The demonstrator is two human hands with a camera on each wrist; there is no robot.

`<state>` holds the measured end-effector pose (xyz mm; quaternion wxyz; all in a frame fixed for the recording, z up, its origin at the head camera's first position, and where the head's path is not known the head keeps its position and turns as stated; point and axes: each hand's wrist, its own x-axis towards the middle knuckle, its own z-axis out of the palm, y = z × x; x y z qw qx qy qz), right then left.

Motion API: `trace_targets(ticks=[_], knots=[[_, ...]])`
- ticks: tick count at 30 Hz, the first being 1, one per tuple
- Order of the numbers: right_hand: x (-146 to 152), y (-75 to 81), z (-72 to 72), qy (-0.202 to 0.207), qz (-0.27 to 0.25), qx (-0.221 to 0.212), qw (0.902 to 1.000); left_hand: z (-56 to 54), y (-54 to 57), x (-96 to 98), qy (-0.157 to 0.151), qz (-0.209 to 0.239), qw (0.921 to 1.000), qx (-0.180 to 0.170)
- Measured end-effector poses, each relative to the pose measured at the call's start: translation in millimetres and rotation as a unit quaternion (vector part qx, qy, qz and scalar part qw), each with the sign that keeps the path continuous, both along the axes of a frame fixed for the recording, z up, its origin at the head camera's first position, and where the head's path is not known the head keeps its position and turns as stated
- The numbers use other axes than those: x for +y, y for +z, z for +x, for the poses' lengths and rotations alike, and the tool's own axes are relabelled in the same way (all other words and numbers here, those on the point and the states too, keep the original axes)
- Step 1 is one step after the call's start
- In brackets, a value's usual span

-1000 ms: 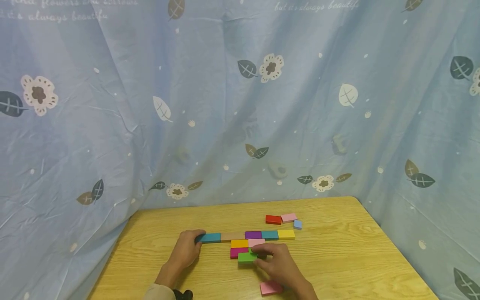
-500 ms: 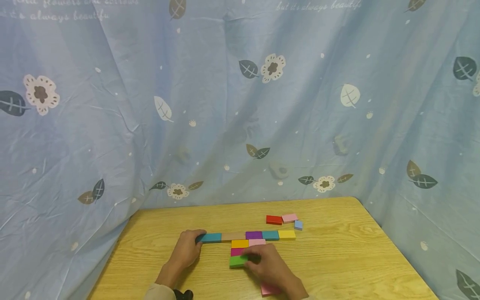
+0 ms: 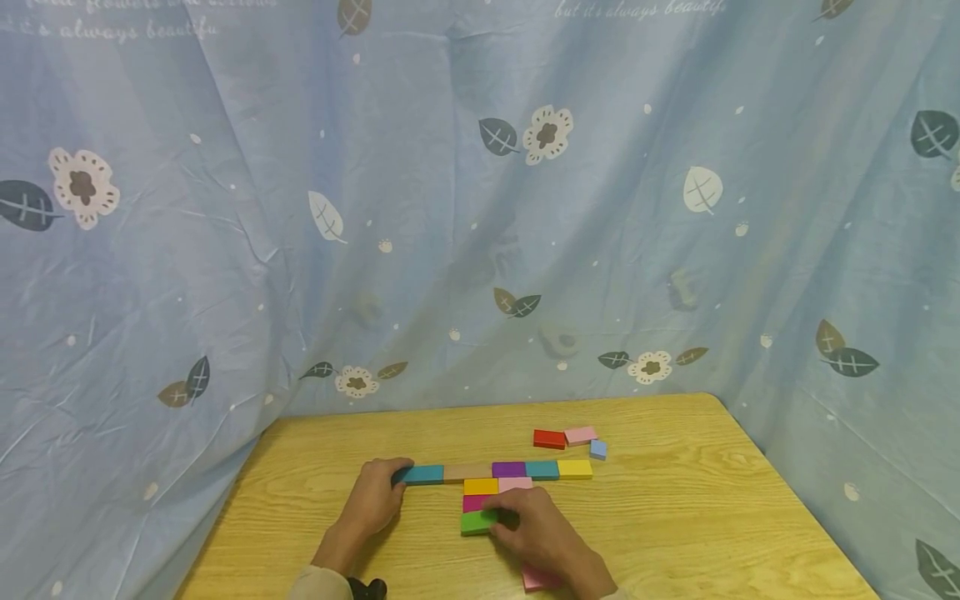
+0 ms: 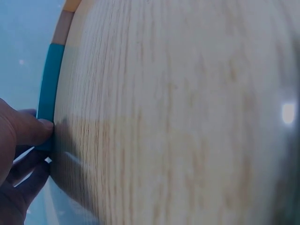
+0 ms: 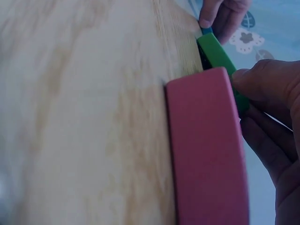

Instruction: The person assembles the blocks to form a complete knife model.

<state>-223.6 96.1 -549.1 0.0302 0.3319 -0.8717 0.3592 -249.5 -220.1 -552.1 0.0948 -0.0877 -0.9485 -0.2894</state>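
Note:
In the head view my left hand (image 3: pixel 375 496) holds the left end of a teal block (image 3: pixel 422 475), its thumb on the near side. That block begins a row with a tan block (image 3: pixel 467 473), a purple block (image 3: pixel 508 470), a second teal block (image 3: pixel 542 471) and a yellow block (image 3: pixel 574 469). Below the row lie an orange block (image 3: pixel 481 487), a light pink block (image 3: pixel 515 483) and a magenta block (image 3: pixel 474 502). My right hand (image 3: pixel 536 529) pinches a green block (image 5: pixel 216 54) by its right end, just in front of the magenta one. My fingers partly hide both.
A pink block (image 5: pixel 206 150) lies near my right wrist, partly under it in the head view. Farther back are a red block (image 3: pixel 549 439), another pale pink block (image 3: pixel 580 436) and a small blue block (image 3: pixel 597 450). A patterned curtain (image 3: pixel 450 208) hangs behind the wooden table (image 3: pixel 697 500).
My right hand has carried the green block left, up against the magenta block's near side. During the last half second it stays there. My left hand has kept its place on the teal block.

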Motion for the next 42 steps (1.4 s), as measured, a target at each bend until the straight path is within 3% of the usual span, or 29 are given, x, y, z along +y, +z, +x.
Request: trace_targets(ticks=[19, 31, 42], knots=[[-3.3, 2.3, -2.5, 0.001, 0.034, 0.007, 0.9994, 0.5, 0.7, 0.8, 0.004, 0.0, 1.0, 0.001], [-4.0, 1.4, -1.6, 0.0, 0.026, 0.01, 0.9996, 0.9, 0.8, 1.1, 0.004, 0.004, 1.0, -0.002], [-4.7, -0.5, -2.9, 0.002, 0.025, 0.005, 0.9997, 3.4, -1.6, -3.1, -0.014, 0.048, 0.9987, 0.005]])
